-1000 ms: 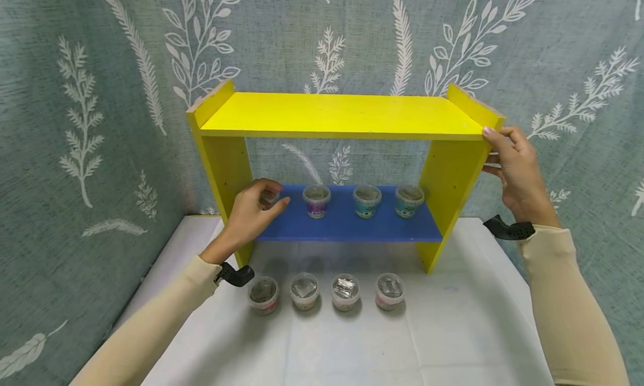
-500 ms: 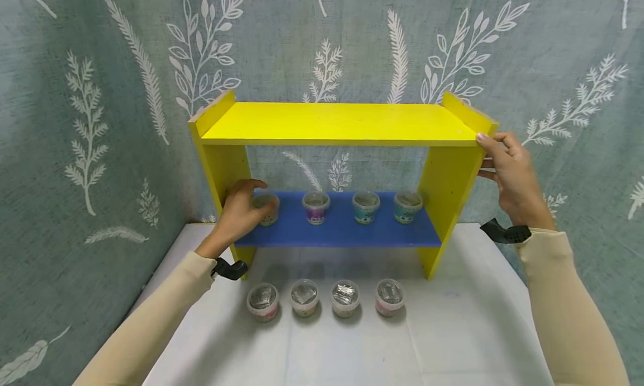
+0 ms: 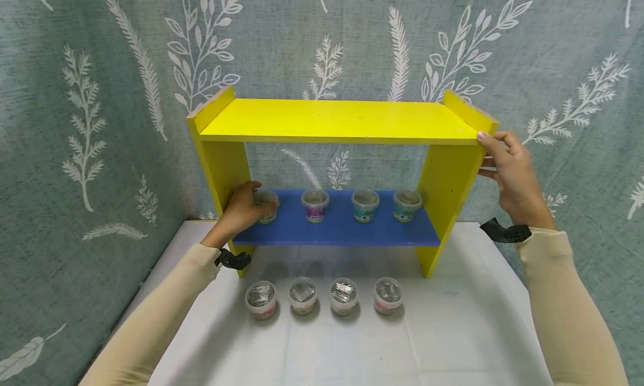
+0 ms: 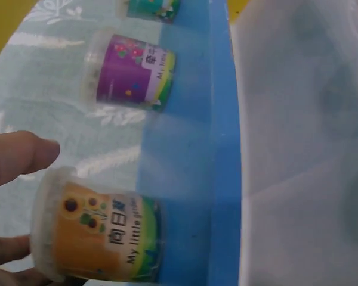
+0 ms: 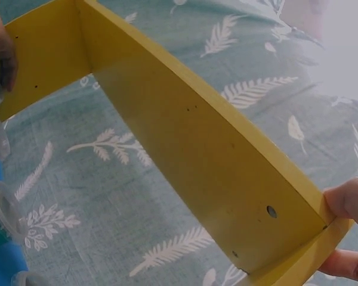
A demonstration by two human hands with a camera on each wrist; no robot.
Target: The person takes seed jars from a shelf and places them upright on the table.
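Observation:
A yellow shelf unit with a blue lower board stands on the white table. My left hand is around a small lidded cup with an orange sunflower label, at the blue board's left end. In the left wrist view the thumb is apart from the cup, while other fingers are by its lid. My right hand grips the shelf's right upper edge, thumb in front and fingers behind. Along the blue board stand a purple-labelled cup and two teal-labelled cups.
Several lidded cups with silvery contents stand in a row on the table before the shelf, from a left cup to a right cup. A green leaf-patterned cloth hangs behind and at the left. The white table extends in front.
My left hand has shifted left and its fingers have spread from over the leftmost cup, which now shows more. The right hand keeps its grip on the shelf. The view tilted slightly.

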